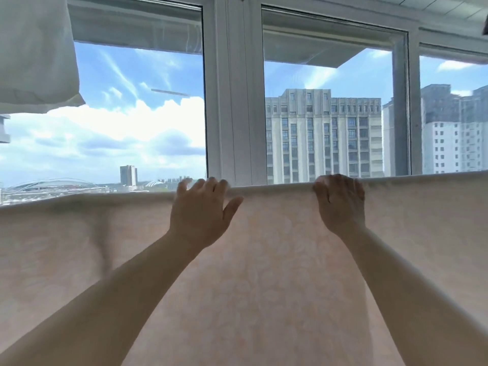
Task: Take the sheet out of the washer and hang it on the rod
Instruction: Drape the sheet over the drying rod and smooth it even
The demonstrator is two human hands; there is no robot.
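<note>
The right hand clutches the sheet fold running nine-to-three over the rod, while the left hand lies spread and flat.

White-framed windows — bright daylight

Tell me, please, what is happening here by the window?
A person is hanging a pale pink patterned sheet in front of the windows. It is draped over a line at its top edge; the rod itself is hidden. The left hand rests open at the top edge, while the right hand curls over the fold. A white cloth hangs upper left.
</note>
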